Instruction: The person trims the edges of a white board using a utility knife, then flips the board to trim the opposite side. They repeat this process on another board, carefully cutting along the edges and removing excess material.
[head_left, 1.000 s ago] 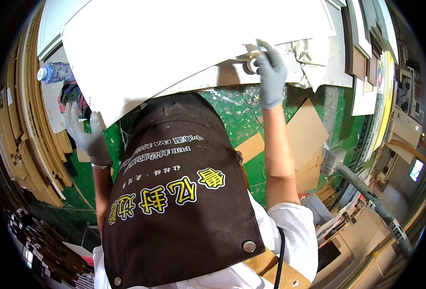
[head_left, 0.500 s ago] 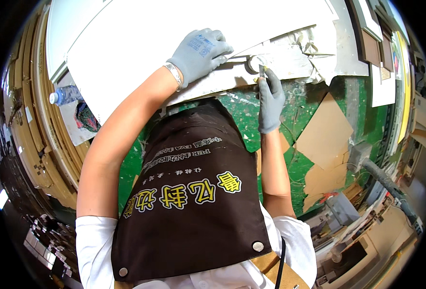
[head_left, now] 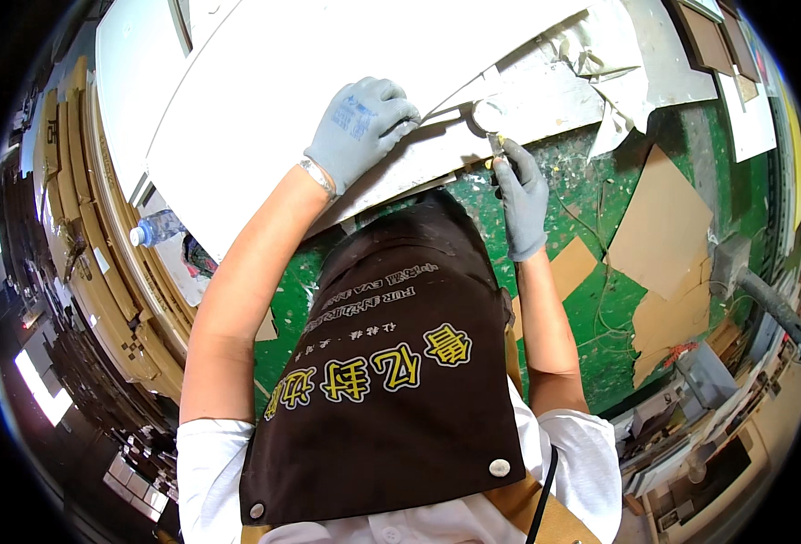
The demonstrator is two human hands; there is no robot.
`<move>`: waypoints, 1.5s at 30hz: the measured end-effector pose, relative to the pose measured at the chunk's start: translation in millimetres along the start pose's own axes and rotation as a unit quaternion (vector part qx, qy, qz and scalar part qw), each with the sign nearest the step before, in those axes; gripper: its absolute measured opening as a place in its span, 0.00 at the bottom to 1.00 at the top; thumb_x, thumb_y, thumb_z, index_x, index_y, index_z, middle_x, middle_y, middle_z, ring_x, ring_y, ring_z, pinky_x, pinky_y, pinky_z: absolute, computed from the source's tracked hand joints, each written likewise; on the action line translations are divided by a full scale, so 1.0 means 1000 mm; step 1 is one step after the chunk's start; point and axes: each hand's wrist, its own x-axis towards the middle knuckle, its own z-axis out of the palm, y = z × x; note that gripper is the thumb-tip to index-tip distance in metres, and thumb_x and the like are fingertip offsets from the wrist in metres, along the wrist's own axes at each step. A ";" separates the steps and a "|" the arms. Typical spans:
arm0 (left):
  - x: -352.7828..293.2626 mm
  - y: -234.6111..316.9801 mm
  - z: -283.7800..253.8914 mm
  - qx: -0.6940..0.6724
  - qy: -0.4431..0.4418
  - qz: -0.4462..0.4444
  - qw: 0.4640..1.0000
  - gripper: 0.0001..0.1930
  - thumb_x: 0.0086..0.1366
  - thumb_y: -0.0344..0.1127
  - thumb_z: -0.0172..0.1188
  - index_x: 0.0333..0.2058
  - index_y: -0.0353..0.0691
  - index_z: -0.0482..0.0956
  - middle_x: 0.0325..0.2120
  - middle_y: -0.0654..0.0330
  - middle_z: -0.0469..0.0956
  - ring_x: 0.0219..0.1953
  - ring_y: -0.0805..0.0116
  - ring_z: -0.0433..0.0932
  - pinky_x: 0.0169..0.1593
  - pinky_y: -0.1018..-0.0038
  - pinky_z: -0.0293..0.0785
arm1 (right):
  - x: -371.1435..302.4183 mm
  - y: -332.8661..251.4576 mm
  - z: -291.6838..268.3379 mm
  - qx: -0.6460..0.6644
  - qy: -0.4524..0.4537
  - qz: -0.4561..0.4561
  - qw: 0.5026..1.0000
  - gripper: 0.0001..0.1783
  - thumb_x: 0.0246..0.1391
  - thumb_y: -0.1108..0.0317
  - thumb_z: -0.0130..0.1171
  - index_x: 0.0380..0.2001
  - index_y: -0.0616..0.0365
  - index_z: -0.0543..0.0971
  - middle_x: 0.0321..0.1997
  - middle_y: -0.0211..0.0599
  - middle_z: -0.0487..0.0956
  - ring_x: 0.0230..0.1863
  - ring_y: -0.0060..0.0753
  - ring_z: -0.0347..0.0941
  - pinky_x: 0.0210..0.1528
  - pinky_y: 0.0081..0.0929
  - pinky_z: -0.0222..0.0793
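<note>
My left hand (head_left: 361,127), in a grey glove, is closed at the near edge of a large white panel (head_left: 265,109), its fingers curled over the edge and the fingertips partly hidden. My right hand (head_left: 521,195), gloved too, pinches a small flat-bladed tool (head_left: 495,143) with yellow on it; its exact kind is hard to make out. The blade points at a small round white tub (head_left: 488,116), just beyond my fingers. That tub stands on a stained pale board (head_left: 554,104) partly beneath the panel.
Crumpled pale sheeting (head_left: 613,113) hangs off the board's right end. Brown cardboard pieces (head_left: 659,227) lie on the green floor (head_left: 573,313). Long stacked boards (head_left: 101,208) line the left, near a plastic bottle (head_left: 156,228). At the right is a grey pipe (head_left: 772,304).
My left hand has moved toward me along the panel, its fingers more curled. The right hand has drawn the blade slightly back from the tub. The whole view has shifted.
</note>
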 end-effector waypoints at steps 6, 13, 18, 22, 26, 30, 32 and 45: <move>-0.001 -0.001 0.002 -0.012 0.022 -0.015 1.000 0.11 0.61 0.38 0.60 0.40 0.44 0.83 0.34 0.58 0.78 0.37 0.57 0.75 0.45 0.63 0.72 | -0.003 0.001 0.008 -0.022 0.013 -0.053 0.998 0.19 0.62 0.67 0.59 0.54 0.64 0.77 0.43 0.32 0.79 0.39 0.18 0.71 0.39 0.18 0.67; -0.001 -0.003 -0.001 -0.008 -0.011 -0.003 1.000 0.10 0.62 0.39 0.59 0.40 0.45 0.84 0.35 0.58 0.78 0.38 0.58 0.75 0.45 0.63 0.72 | -0.008 -0.009 0.011 0.013 -0.022 0.005 1.000 0.19 0.61 0.70 0.58 0.53 0.67 0.76 0.51 0.39 0.80 0.50 0.26 0.74 0.54 0.24 0.69; -0.005 -0.003 0.004 -0.006 0.017 0.004 1.000 0.09 0.61 0.39 0.60 0.37 0.45 0.83 0.34 0.59 0.78 0.38 0.58 0.75 0.45 0.63 0.71 | -0.008 -0.010 0.005 0.007 -0.012 0.001 1.000 0.19 0.61 0.69 0.58 0.53 0.68 0.76 0.50 0.39 0.80 0.50 0.26 0.74 0.54 0.24 0.70; -0.007 -0.004 0.006 -0.006 0.019 0.000 1.000 0.07 0.62 0.38 0.60 0.36 0.45 0.83 0.35 0.59 0.78 0.39 0.58 0.76 0.45 0.63 0.71 | -0.005 0.002 0.000 -0.027 -0.014 -0.024 0.999 0.21 0.62 0.66 0.59 0.56 0.63 0.76 0.46 0.29 0.79 0.39 0.15 0.70 0.38 0.14 0.67; -0.009 -0.006 0.009 -0.016 0.037 -0.008 0.999 0.08 0.62 0.38 0.60 0.37 0.45 0.83 0.34 0.58 0.78 0.38 0.57 0.75 0.45 0.63 0.71 | -0.008 -0.014 0.006 0.001 -0.018 0.011 1.000 0.19 0.61 0.69 0.58 0.53 0.68 0.76 0.51 0.41 0.80 0.50 0.26 0.74 0.53 0.24 0.70; -0.004 0.001 0.004 0.011 0.013 -0.025 1.000 0.12 0.60 0.38 0.61 0.42 0.47 0.84 0.33 0.58 0.77 0.36 0.57 0.74 0.43 0.62 0.71 | 0.001 -0.011 0.010 0.001 -0.027 0.007 1.000 0.20 0.61 0.69 0.58 0.54 0.68 0.76 0.50 0.41 0.80 0.49 0.26 0.74 0.54 0.24 0.70; -0.005 0.003 0.003 0.034 0.001 -0.017 0.999 0.14 0.59 0.38 0.61 0.44 0.49 0.84 0.32 0.59 0.77 0.35 0.58 0.74 0.42 0.63 0.71 | 0.005 -0.017 0.012 0.009 -0.034 0.010 0.999 0.20 0.61 0.69 0.59 0.54 0.68 0.76 0.50 0.41 0.81 0.49 0.26 0.74 0.54 0.24 0.69; -0.035 0.026 -0.017 0.046 -0.047 -0.066 0.996 0.19 0.60 0.41 0.58 0.51 0.51 0.79 0.35 0.61 0.75 0.38 0.59 0.73 0.44 0.62 0.68 | 0.036 -0.041 0.029 -0.003 -0.055 -0.054 0.997 0.21 0.61 0.67 0.59 0.54 0.68 0.76 0.48 0.38 0.80 0.45 0.22 0.74 0.46 0.21 0.73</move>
